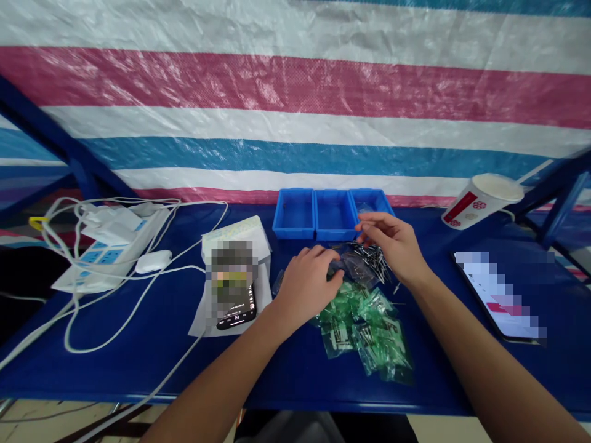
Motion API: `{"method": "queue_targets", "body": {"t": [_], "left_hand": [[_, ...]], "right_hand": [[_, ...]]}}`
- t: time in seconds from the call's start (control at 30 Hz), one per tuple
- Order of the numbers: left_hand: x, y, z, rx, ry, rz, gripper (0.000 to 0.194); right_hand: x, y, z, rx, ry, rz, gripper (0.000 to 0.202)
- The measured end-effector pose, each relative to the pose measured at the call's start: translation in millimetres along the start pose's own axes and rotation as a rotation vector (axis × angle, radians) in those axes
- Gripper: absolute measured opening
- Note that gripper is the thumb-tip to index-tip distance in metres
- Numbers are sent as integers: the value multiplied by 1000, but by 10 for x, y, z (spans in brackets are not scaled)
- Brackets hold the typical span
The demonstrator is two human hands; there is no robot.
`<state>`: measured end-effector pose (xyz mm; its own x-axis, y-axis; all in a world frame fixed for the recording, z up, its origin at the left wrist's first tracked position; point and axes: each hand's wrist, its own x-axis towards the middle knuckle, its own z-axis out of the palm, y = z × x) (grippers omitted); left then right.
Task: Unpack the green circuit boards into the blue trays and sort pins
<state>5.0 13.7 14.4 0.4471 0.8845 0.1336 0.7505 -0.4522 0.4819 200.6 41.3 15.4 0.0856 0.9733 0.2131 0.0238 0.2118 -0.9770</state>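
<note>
My left hand (310,282) rests on the near-left side of a heap of small parts, its fingers curled around something I cannot make out. Clear plastic bags (357,271) lie right beside its fingertips. My right hand (392,245) is just in front of the right blue bin (385,203), thumb and fingers pinched together; whatever is between them is too small or hidden. Under and beside it lies a pile of loose metal screws or pins (377,263). Closer to me are several green-tinted plastic packets (376,332) with small metal pieces inside.
Two more blue bins (295,231) stand left of the right one. A phone (237,311) lies on white paper at left, beside a power strip (99,271) with tangled white cables. A paper cup (480,202) and another phone (496,295) are at right.
</note>
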Motion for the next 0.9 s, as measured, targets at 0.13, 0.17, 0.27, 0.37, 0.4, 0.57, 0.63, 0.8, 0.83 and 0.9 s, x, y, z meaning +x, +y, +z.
{"method": "queue_targets", "body": {"t": [0.13,0.17,0.27,0.37,0.4,0.57,0.63,0.8,0.83,0.9], "left_hand": [[2,-17,4,-4,0,2,20],[3,-17,4,-9,2,-4,20],[7,-12,0,-27,7,-30,20],[12,-13,-3,-36,18,-33,17],[13,-16,-3,-33,23,-32,16],[14,-22,7,26,40,-64,17],[10,-22,13,47,36,-80,19],[2,-24,28,81,57,-91,20],[1,-25,32,84,62,-92,20],[-1,-27,40,84,72,-94,19]], "right_hand": [[2,15,-5,0,-2,6,18],[0,16,-3,-4,-3,8,19],[-5,16,10,-18,-8,9,20],[-15,20,19,-43,-18,0,19],[-21,21,21,-61,-27,-8,19],[-85,-2,37,-359,-168,-119,18],[-118,-26,56,-549,-289,-212,19],[-168,-76,106,-800,-498,-367,24],[-169,-81,111,-815,-505,-374,23],[-165,-88,111,-831,-511,-390,22]]}}
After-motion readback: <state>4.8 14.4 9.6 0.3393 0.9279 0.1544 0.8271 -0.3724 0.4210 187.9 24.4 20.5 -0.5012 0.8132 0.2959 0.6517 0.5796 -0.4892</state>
